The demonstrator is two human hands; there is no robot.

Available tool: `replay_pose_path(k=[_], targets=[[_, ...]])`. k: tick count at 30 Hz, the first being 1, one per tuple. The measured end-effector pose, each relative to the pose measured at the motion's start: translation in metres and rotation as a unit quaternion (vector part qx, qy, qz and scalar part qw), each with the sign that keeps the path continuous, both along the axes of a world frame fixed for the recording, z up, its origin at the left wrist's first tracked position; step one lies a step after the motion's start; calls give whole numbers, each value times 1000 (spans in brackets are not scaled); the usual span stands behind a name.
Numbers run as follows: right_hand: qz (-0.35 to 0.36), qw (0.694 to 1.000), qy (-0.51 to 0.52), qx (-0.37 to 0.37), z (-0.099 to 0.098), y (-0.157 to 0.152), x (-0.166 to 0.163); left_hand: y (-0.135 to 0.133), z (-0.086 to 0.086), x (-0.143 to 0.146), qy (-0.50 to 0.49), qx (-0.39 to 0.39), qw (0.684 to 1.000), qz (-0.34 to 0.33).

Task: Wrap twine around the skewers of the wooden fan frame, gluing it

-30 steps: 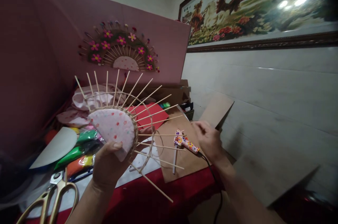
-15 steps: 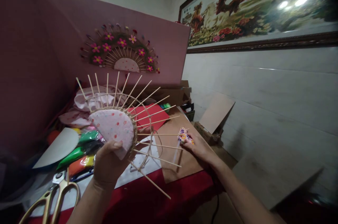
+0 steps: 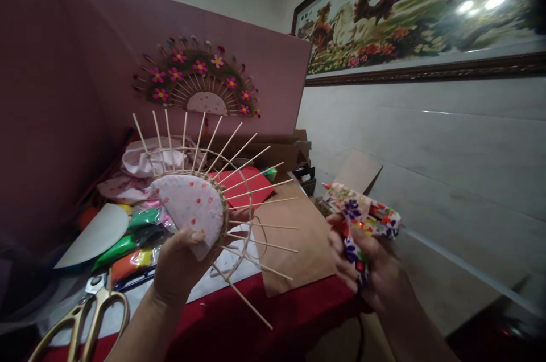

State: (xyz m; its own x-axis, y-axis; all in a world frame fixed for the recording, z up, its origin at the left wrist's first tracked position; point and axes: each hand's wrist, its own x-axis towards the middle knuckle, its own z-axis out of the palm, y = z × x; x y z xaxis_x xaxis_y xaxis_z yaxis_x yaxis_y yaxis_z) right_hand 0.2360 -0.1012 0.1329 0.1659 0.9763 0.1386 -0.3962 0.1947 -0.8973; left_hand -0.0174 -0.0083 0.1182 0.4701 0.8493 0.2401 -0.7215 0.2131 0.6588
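My left hand (image 3: 177, 262) grips a half-round fan frame (image 3: 191, 205) covered in pink dotted fabric, with several thin wooden sticks fanning out and a cord woven round its edge. It is held upright above the table. My right hand (image 3: 367, 262) is closed round a glue gun (image 3: 362, 217) wrapped in flowered paper, lifted off the table to the right of the fan, its nozzle toward the fan. A dark cable hangs from it below my wrist.
A finished fan with pink flowers (image 3: 198, 83) hangs on the pink board. Gold scissors (image 3: 85, 316), coloured packets (image 3: 128, 245), a white half-disc (image 3: 91, 234), pink cloth (image 3: 145, 163), brown card (image 3: 294, 242) and a cardboard box (image 3: 281, 151) lie on the red-covered table. The tiled wall stands at right.
My right hand reached to the glue gun lying on the brown card, closed on it and lifted it up to the right. The fan in my left hand barely moved.
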Motion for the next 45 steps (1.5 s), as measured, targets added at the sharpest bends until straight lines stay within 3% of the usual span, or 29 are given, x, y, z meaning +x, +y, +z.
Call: replay_pose_path(k=[5, 13, 35, 45], targets=[[108, 978, -176, -38, 9, -13, -29, 0, -5, 2, 12, -3, 1000, -15], [86, 947, -303, -55, 2, 6, -38, 1, -7, 4, -28, 16, 999, -35], [98, 938, -319, -97, -1, 7, -38, 0, -8, 4, -17, 21, 999, -35], [98, 941, -312, -80, -4, 9, -35, 1, -9, 5, -26, 18, 998, -49]])
